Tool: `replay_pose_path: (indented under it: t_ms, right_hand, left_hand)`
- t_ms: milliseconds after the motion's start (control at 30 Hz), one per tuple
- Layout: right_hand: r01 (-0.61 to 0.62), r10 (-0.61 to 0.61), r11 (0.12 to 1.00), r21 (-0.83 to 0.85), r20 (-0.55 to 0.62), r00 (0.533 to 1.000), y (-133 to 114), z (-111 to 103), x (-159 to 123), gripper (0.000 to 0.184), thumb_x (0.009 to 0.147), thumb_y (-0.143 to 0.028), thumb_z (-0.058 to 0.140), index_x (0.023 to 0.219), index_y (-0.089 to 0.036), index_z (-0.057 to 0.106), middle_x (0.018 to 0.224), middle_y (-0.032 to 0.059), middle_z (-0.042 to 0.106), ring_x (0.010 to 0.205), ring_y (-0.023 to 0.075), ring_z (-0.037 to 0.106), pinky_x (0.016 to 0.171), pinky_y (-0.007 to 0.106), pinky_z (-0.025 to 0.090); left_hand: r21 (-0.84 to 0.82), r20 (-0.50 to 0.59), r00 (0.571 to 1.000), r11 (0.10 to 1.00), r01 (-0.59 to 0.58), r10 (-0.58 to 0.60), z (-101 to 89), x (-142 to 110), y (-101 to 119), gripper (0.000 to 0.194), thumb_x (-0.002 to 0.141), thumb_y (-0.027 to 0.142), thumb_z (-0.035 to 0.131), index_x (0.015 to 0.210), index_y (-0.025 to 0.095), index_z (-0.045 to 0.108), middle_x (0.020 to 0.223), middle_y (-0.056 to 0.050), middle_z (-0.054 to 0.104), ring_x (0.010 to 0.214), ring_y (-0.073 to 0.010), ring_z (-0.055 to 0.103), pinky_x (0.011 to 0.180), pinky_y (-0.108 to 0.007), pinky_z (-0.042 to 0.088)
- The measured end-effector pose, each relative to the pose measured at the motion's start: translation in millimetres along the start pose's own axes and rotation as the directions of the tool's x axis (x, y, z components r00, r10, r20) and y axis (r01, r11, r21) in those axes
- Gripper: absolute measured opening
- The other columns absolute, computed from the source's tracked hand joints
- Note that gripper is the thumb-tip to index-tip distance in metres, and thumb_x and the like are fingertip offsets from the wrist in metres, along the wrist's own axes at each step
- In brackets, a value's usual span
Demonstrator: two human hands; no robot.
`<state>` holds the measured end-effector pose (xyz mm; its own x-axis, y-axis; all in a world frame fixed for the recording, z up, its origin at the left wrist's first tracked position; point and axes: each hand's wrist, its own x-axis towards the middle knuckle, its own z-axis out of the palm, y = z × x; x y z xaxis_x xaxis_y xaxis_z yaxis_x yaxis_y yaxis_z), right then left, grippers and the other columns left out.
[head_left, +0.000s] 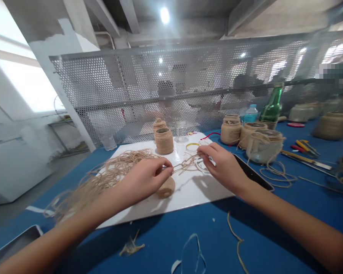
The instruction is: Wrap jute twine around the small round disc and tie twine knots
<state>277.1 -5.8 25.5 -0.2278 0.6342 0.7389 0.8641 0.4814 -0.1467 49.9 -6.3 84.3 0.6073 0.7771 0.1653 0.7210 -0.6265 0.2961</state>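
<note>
Between my hands, over a white board (185,194), runs a strand of jute twine (184,164) with loose loops in it. My left hand (148,174) pinches one end between thumb and fingers. My right hand (217,163) is closed on the other part of the twine, near a small bunch of loops. A big loose heap of twine (117,167) spreads to the left, behind my left forearm. Partly hidden by my left hand, a twine-wrapped round piece (167,188) lies on the board. A twine-wrapped jar (164,141) stands just beyond.
On the right stand several twine-wrapped jars (231,130), a partly wrapped glass jar (264,146) and a green bottle (272,102). Cutters (304,147) lie farther right. A dark flat phone-like thing (254,175) lies by my right wrist. A perforated metal screen (143,91) closes off the back.
</note>
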Motion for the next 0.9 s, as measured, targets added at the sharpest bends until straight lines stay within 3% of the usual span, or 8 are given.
replay_pose_path:
  t_ms: [267,533,700,767,900]
  right_hand:
    - [-0.094,0.09,0.985,-0.147,-0.038,0.995,25,3,5,0.018,0.083,-0.012,0.043,0.094,-0.018,0.056,0.084,0.0059,0.056,0.076,0.0177,0.054,0.067,0.026,0.04]
    - [-0.104,0.095,0.985,-0.139,-0.07,0.993,21,-3,7,0.019,0.083,-0.011,0.04,0.094,-0.019,0.054,0.084,0.005,0.054,0.076,0.0172,0.052,0.068,0.026,0.039]
    - [-0.109,0.099,0.984,-0.138,-0.075,0.992,22,-4,8,0.019,0.083,-0.012,0.04,0.094,-0.018,0.054,0.083,0.0049,0.053,0.074,0.0169,0.052,0.068,0.027,0.039]
    - [-0.108,0.097,0.985,-0.134,-0.084,0.992,23,-4,8,0.02,0.082,-0.012,0.04,0.094,-0.018,0.055,0.082,0.005,0.053,0.073,0.0171,0.052,0.067,0.027,0.039]
    - [-0.115,0.102,0.981,-0.155,-0.09,0.991,24,-7,8,0.022,0.083,-0.012,0.039,0.096,-0.018,0.055,0.082,0.0056,0.053,0.073,0.0181,0.052,0.066,0.028,0.039]
  left_hand:
    - [0.352,0.085,0.994,0.935,0.032,-0.066,-14.3,-3,-21,0.044,0.087,0.047,0.026,0.066,0.02,0.054,0.066,-0.001,0.06,0.058,-0.0163,0.051,0.05,-0.026,0.028]
    - [0.324,0.117,0.981,0.94,0.107,-0.153,-27.2,7,-44,0.049,0.085,0.049,0.025,0.075,0.022,0.064,0.08,-0.005,0.066,0.071,-0.021,0.057,0.06,-0.029,0.038]
    - [0.277,0.007,0.985,0.946,0.165,-0.174,-32.0,10,-53,0.042,0.086,0.048,0.027,0.111,0.024,0.051,0.095,-0.006,0.065,0.079,-0.0224,0.058,0.063,-0.03,0.04]
    - [0.257,0.02,0.983,0.951,0.172,-0.183,-33.7,11,-52,0.038,0.086,0.047,0.028,0.108,0.024,0.049,0.088,-0.005,0.065,0.071,-0.0203,0.058,0.058,-0.028,0.039]
    - [0.273,0.07,0.993,0.959,0.071,-0.094,-37.0,11,-50,0.034,0.086,0.045,0.031,0.082,0.022,0.055,0.076,-0.002,0.063,0.065,-0.017,0.055,0.055,-0.025,0.036]
